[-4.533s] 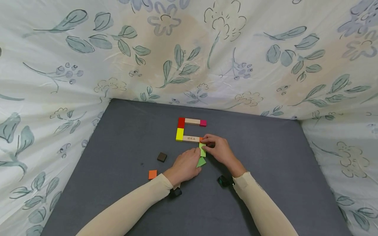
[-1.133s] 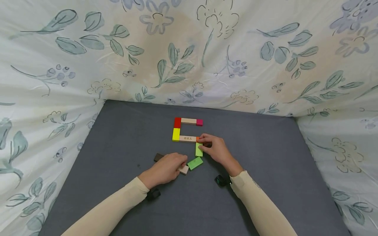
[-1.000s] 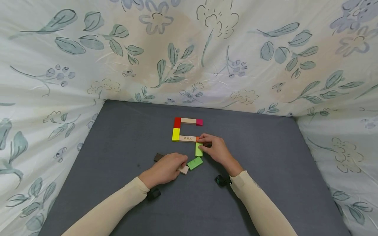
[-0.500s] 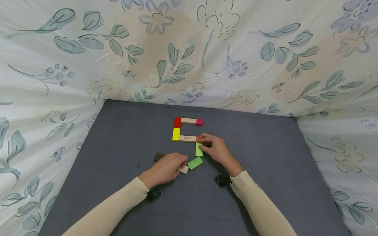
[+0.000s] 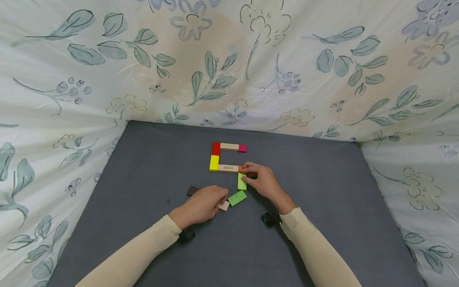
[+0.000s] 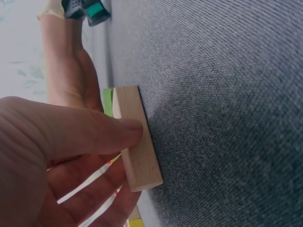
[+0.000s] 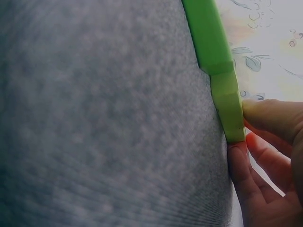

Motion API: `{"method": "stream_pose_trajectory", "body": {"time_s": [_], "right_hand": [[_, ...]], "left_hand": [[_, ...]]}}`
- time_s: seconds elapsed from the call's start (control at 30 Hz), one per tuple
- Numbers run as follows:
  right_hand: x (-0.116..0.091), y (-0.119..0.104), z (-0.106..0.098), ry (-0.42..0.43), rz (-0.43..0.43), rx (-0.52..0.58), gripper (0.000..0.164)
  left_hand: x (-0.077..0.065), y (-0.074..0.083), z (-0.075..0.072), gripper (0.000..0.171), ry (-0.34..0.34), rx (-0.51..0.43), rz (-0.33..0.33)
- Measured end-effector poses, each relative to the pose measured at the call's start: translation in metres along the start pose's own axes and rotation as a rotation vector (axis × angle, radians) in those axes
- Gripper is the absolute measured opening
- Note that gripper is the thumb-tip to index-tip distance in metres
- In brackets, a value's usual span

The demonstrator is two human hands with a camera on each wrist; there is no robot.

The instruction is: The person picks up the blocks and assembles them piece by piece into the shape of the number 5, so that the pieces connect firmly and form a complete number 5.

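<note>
In the head view my left hand [image 5: 201, 203] grips a plain wooden block [image 5: 224, 206]. The left wrist view shows my thumb across the face of that wooden block [image 6: 137, 142], fingers behind it. One end of it meets a green block [image 5: 237, 198], which lies slanted. My right hand [image 5: 263, 179] has its thumb on a light green block [image 5: 242, 181] and its fingertips at a small orange block [image 5: 240, 169]. In the right wrist view the thumb presses the light green block [image 7: 227, 104], with fingers curled round its orange end.
Beyond my hands, a red block [image 5: 215, 148], a yellow block [image 5: 214, 163], two wooden blocks [image 5: 229, 147] and a pink block [image 5: 242, 148] lie joined on the grey table [image 5: 322, 199]. A dark brown block [image 5: 192, 191] is partly hidden by my left hand. Floral cloth [image 5: 222, 59] surrounds the table.
Since the earliest frame, my left hand has left the green block and moved left onto the wooden block, bringing it against the green one. The orange block at left is now hidden. My right hand stays.
</note>
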State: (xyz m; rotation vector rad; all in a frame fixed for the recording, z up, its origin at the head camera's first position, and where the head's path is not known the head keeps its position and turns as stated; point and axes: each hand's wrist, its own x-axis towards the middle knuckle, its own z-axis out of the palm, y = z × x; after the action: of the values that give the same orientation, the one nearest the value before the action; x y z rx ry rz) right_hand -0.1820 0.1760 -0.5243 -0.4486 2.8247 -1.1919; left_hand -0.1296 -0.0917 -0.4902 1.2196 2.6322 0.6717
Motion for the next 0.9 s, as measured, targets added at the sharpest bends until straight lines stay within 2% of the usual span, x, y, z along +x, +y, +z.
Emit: {"method": "stream_pose_trajectory", "body": {"time_s": [0.9], "right_hand": [[0.0006,0.0016,-0.0003,0.010,-0.003,0.008,0.028]], "left_hand": [[0.0014,-0.0029,0.0033,0.030,0.010,0.068,0.032]]}}
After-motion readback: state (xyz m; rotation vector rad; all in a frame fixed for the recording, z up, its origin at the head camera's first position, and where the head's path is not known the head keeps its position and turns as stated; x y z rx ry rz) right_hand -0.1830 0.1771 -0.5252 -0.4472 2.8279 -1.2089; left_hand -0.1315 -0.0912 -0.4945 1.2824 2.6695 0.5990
